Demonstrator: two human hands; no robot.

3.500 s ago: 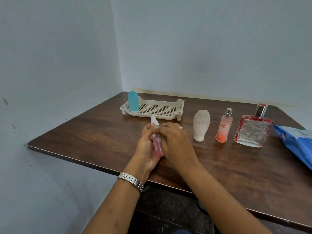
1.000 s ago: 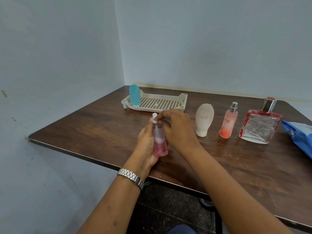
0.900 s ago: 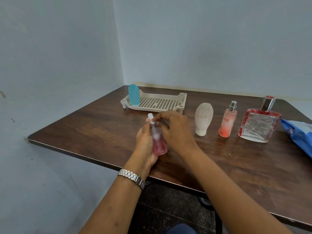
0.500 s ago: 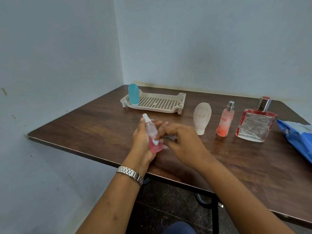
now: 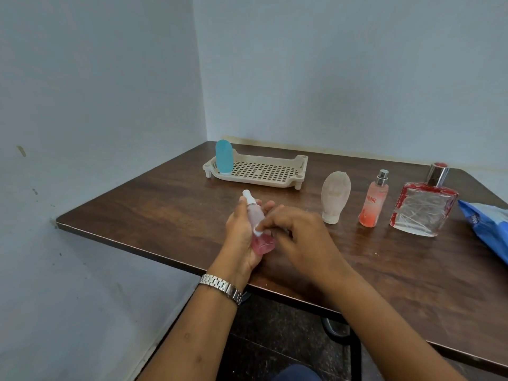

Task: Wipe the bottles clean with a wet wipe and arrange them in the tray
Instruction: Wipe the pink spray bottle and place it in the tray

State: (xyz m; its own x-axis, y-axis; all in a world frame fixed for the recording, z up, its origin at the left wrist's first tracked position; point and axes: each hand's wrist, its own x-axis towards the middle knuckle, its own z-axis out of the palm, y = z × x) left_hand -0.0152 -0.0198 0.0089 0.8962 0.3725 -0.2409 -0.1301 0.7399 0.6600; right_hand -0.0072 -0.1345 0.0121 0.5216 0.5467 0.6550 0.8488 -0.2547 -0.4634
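Head camera view, looking down along a person's two bare forearms to a dark wooden table [image 5: 165, 213]. The left hand [image 5: 242, 232], with a silver wristwatch [image 5: 221, 288] on its wrist, curls its fingers round a pink spray bottle [image 5: 261, 240]. It holds the bottle tilted over the near part of the table, white cap pointing up and away. The right hand [image 5: 299, 235] has its fingertips drawn together, pinching a small white wad of wet wipe [image 5: 257, 231] and pressing it against the bottle's side about midway up.

Beyond the hands, towards the far left corner, sits a cream slotted tray [image 5: 275, 160]. A turquoise bottle [image 5: 224, 160] stands upright in its left end.

Right of the hands, three more bottles stand in a row on the table, each apart from its neighbour. First is a beige bottle [image 5: 335, 198] resting on its cap, then a peach spray bottle [image 5: 373, 203] with a silver nozzle. Last is a square glass perfume bottle [image 5: 424, 209] with red trim and a silver cap.

A blue wipe pack [image 5: 489, 229] lies at the right edge, partly cut off. Pale blue-grey walls meet behind the table.
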